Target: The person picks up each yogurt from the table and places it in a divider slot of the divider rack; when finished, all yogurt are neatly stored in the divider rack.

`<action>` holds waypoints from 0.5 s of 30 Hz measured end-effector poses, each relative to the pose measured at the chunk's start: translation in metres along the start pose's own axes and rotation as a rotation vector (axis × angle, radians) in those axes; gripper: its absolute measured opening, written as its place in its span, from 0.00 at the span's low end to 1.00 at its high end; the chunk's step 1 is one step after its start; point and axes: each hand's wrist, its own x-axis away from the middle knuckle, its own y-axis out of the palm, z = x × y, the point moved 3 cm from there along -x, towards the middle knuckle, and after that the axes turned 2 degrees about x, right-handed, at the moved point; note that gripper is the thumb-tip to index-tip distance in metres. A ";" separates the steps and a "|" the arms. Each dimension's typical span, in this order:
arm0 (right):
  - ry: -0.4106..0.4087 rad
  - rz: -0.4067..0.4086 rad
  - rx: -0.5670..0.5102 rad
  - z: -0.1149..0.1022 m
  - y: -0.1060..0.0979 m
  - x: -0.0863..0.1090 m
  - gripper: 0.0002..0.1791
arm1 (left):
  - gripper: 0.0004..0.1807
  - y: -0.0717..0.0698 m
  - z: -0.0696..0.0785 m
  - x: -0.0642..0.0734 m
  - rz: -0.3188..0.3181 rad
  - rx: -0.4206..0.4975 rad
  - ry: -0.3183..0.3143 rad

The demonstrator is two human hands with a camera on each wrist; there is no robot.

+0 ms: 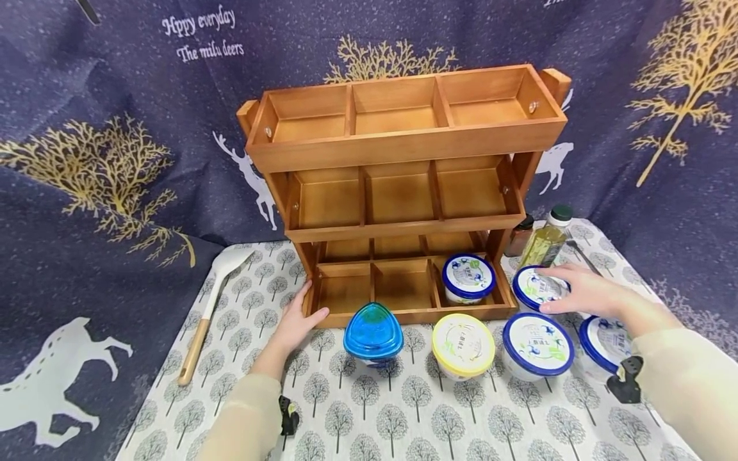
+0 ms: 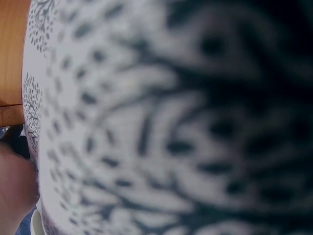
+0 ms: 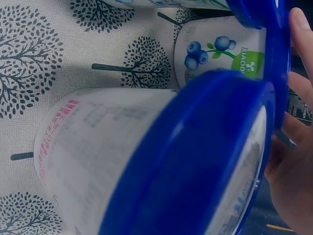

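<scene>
My left hand [image 1: 296, 326] rests at the lower left corner of a tiered wooden rack [image 1: 406, 150], its fingers along the side and thumb toward the front board. My right hand [image 1: 588, 292] grips a blue-lidded yogurt tub [image 1: 533, 286] beside the rack's lower right end, its thumb and fingers spanning the lid. In the right wrist view the fingertips lie right at the lid's rim. Another blue-lidded tub [image 1: 469, 276] sits in the bottom tier's right compartment. Two more blue-lidded tubs, one nearer [image 1: 538, 346] and one under my right forearm [image 1: 605, 342], stand on the cloth.
A yellow-lidded tub [image 1: 464, 346] and a blue triangular container [image 1: 373, 333] stand before the rack. A white spatula with a wooden handle [image 1: 207, 310] lies at left. Behind the gripped tub are an oil bottle [image 1: 544, 240] and a small dark-capped jar [image 1: 520, 235].
</scene>
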 end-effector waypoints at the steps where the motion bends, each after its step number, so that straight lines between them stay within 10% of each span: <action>1: 0.005 0.002 -0.001 0.000 0.001 0.000 0.48 | 0.46 0.000 0.000 0.000 0.001 0.002 -0.004; 15: 0.020 0.044 0.028 -0.001 0.006 -0.005 0.50 | 0.46 0.000 -0.002 0.000 -0.003 0.013 0.001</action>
